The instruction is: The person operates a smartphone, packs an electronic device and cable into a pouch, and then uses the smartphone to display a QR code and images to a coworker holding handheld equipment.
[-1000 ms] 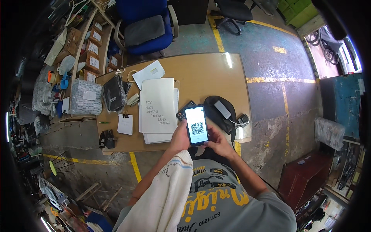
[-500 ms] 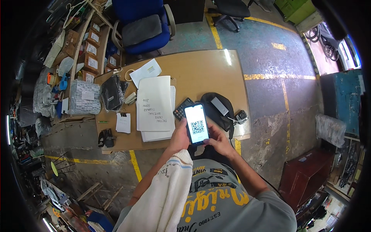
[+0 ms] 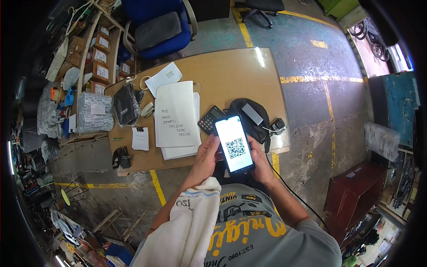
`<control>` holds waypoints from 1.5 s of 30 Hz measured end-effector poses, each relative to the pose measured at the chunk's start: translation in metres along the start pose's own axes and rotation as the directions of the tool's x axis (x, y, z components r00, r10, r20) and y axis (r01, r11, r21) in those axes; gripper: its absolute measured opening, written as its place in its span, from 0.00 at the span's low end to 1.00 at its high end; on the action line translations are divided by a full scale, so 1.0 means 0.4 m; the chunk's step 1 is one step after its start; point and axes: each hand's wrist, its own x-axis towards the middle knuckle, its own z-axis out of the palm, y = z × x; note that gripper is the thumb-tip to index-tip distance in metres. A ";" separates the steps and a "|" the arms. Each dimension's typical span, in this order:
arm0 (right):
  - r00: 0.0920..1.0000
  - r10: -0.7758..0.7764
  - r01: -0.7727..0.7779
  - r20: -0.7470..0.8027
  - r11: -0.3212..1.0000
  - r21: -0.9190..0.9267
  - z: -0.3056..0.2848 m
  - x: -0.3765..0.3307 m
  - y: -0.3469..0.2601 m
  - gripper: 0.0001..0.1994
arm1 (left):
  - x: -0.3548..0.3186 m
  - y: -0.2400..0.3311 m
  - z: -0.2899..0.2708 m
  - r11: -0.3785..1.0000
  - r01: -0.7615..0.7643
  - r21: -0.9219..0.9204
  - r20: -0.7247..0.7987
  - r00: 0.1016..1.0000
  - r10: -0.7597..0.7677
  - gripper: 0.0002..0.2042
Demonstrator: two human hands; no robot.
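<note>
A dark smartphone (image 3: 234, 144), its bright screen showing a square black-and-white code, is held upright between both my hands over the desk's near edge. My left hand (image 3: 206, 156) grips its left side, the thumb along the edge. Around its right side closes my right hand (image 3: 261, 161); the fingers behind the phone are hidden. Just beyond the phone lies a black calculator (image 3: 211, 119), partly covered by it. A black pouch (image 3: 242, 111) with a white box-shaped device (image 3: 252, 114) on it sits to the right. White paper folders (image 3: 175, 115) with handwriting lie to the left.
On the brown desk (image 3: 218, 66) are a black bag in plastic (image 3: 126, 104), a small notepad (image 3: 140, 139), a tape roll (image 3: 144, 82) and a black holder (image 3: 121, 158). A blue chair (image 3: 160, 29) stands beyond, shelves with boxes (image 3: 101, 71) left, a dark red cabinet (image 3: 356, 196) right.
The phone has come slightly closer and to the right, uncovering more of the calculator. My right thumb has moved from the screen's lower corner to the phone's right edge.
</note>
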 end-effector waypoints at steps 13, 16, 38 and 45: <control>0.996 -0.088 0.088 0.013 0.996 0.018 -0.068 -0.030 0.075 0.32 | -0.001 -0.019 -0.048 0.989 0.052 0.142 -0.062 0.997 -0.043 0.21; 0.975 0.216 -0.213 -0.053 0.975 0.055 -0.136 -0.038 0.130 0.30 | 0.043 -0.107 -0.112 0.974 0.145 0.174 -0.217 0.970 -0.106 0.23; 0.828 -0.116 -0.556 -0.549 -0.039 -0.831 -0.978 -0.044 0.149 0.20 | 0.265 -0.502 -0.399 0.652 0.403 0.642 -0.148 0.900 -0.410 0.22; 0.504 -0.217 -0.705 -0.836 0.456 -0.543 -0.704 0.181 0.158 0.33 | 0.355 -0.459 -0.483 0.549 0.181 0.816 0.093 0.896 -0.434 0.21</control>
